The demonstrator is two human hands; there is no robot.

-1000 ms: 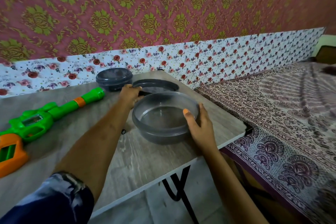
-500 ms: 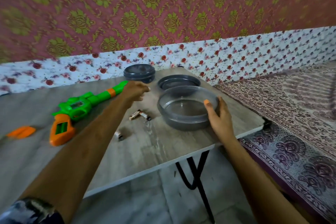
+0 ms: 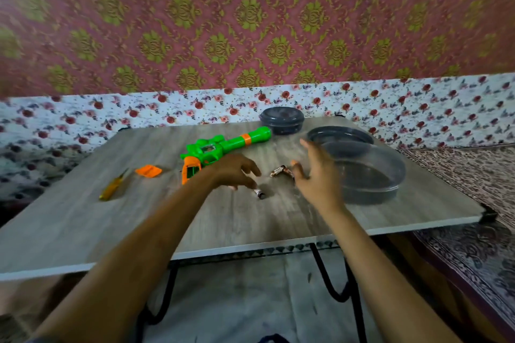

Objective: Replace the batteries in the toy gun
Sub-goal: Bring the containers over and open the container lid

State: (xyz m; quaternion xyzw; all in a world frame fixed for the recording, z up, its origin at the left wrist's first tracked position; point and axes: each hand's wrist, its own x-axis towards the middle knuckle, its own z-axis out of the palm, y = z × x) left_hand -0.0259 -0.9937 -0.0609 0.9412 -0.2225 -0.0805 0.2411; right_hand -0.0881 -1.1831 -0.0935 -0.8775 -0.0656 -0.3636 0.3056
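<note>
The toy gun (image 3: 220,151) lies flat on the grey wood-grain table (image 3: 111,231), near the middle. Its green barrel points toward the far right and its orange grip is toward you. The grip shows an open rectangle, but you cannot tell whether any cells sit inside it. An orange cover (image 3: 148,170) lies just left of the grip, apart from it, and a yellow-handled screwdriver (image 3: 113,185) lies farther left.

Your left hand (image 3: 237,171) hovers just in front of the grip with its fingers hanging loosely curled, tips down, and nothing visible in its grasp. A single battery (image 3: 259,193) lies on the table just beside those fingertips. Two batteries (image 3: 280,171) lie together a little farther back, between your hands.

Your right hand (image 3: 317,175) is blurred. Its fingers are spread and straight, the palm faces left, and the thumb is near the two batteries. It is empty.

Just right of that hand stands an open container (image 3: 373,178), grey and translucent. Its lid (image 3: 338,136) lies behind it, and a closed container (image 3: 281,120) stands at the far edge near the barrel tip.

Pink-and-gold wallpaper (image 3: 250,22) rises above a floral strip (image 3: 167,111), and a patterned cloth (image 3: 459,164) lies to the right.
</note>
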